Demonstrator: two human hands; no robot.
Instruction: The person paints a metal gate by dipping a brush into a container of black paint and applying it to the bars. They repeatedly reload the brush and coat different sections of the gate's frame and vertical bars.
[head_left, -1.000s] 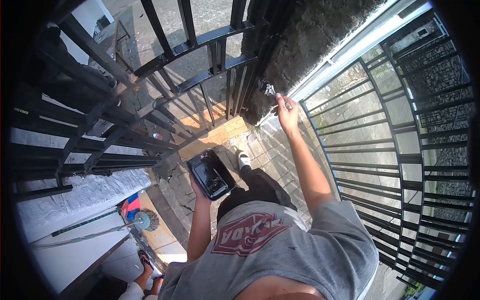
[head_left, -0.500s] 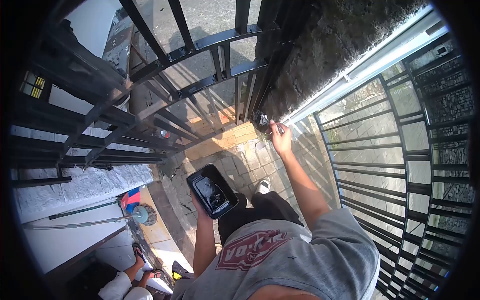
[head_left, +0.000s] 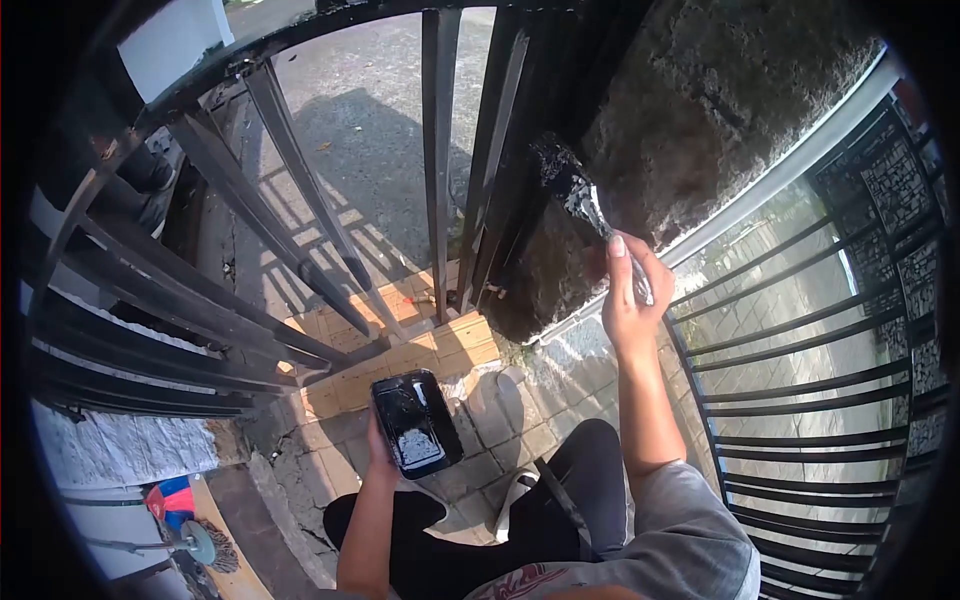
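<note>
In my right hand (head_left: 637,295) is a paintbrush (head_left: 590,208), its handle between thumb and fingers and its head coated in wet, shiny black. The bristles point up and away from me, right at the black gate post (head_left: 515,185) beside the rough dark wall. My left hand (head_left: 379,447) grips the side of a black rectangular tray (head_left: 452,428) at knee height; its fingers are partly hidden beneath. Glossy black paint lies in the tray, with a bright reflection at the near end. Upright black gate bars (head_left: 440,150) stand in front of me.
A second barred gate (head_left: 800,400) runs along my right. Low ahead is a tan tiled step (head_left: 430,355), with grey paving (head_left: 520,440) around my feet. At the lower left a mop (head_left: 205,545) lies near a red and blue object (head_left: 172,500).
My right hand has risen with the brush from low by the wall's foot to higher along the post. My view has moved closer to the gate, and my knees are now bent.
</note>
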